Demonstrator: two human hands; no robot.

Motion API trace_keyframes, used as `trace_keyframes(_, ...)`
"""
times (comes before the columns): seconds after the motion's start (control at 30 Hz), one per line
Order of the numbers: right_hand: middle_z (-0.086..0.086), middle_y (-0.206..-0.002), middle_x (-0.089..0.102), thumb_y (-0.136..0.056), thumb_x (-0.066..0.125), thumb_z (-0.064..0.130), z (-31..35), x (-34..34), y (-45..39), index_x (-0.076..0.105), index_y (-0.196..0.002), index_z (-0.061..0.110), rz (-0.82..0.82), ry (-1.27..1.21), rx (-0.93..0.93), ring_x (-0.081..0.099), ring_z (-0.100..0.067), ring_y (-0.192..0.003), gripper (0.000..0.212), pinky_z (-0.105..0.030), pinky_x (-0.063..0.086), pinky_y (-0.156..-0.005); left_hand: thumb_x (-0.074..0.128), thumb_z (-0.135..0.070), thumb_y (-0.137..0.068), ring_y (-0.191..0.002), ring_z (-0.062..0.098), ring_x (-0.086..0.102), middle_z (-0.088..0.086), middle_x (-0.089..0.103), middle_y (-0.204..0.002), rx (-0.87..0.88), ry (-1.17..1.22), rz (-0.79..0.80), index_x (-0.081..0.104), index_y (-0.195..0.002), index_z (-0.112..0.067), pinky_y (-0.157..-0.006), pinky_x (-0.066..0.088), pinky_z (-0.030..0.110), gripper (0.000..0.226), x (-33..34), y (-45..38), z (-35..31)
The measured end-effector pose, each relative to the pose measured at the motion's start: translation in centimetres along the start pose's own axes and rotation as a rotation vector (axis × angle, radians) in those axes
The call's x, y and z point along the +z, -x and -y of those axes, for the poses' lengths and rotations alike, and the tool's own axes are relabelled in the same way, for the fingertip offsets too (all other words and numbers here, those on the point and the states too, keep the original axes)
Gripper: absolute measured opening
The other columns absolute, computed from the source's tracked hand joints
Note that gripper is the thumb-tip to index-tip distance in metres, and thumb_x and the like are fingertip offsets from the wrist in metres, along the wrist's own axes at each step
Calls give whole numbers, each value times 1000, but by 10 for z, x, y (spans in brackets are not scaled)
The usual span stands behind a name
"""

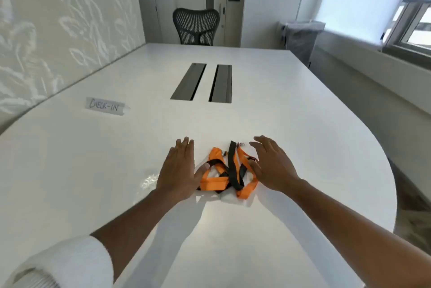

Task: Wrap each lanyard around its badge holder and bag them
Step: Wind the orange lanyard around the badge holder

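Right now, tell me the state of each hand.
Left hand: open, fingers straight, flat beside the lanyards, holding nothing.
Right hand: open, fingers relaxed, at the lanyards' other side, holding nothing.

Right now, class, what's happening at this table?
A person has both hands flat and open beside a tangled heap of orange and black fabric lanyards on the white table. The left hand and right hand flank it, gripping nothing. Crumpled clear plastic lies to the left. No lanyard is wrapped or bagged yet.
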State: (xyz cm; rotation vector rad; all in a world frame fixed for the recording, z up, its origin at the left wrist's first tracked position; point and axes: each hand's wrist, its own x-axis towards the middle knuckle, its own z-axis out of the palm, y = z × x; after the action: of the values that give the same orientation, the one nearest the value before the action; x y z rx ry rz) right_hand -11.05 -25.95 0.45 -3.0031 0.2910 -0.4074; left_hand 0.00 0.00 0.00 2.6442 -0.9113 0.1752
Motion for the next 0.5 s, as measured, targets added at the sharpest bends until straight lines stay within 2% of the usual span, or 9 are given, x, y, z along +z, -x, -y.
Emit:
trace_keyframes(0.17, 0, -147, 51, -106, 45, 25, -23, 27, 4, 54, -140, 18, 52, -128, 148, 49, -23, -136, 36, -37, 51, -98, 36, -59, -103, -159, 22, 5, 6, 14, -171, -5, 128, 72, 17, -162, -13, -126, 11, 35, 77, 38, 10, -19)
trace_keyframes(0.37, -5, -142, 58, -109, 40, 30, -43, 37, -17, 60, -135, 15, -21, -234, 259, 51, -29, -132, 36, -41, 45, -103, 36, -57, -102, -158, 22, 14, 2, 24, -169, -52, 175, 57, 21, -161, -17, -125, 22, 38, 73, 62, 13, -37)
trace_keyframes(0.5, -3, -148, 51, -103, 46, 50, -51, 42, -29, 51, -145, 17, 105, -116, 261, 43, -30, -138, 53, -47, 39, -107, 37, -56, -103, -153, 23, 28, 3, 34, -164, -77, 153, -1, 29, -158, -18, -122, 31, 40, 68, 67, 17, -39)
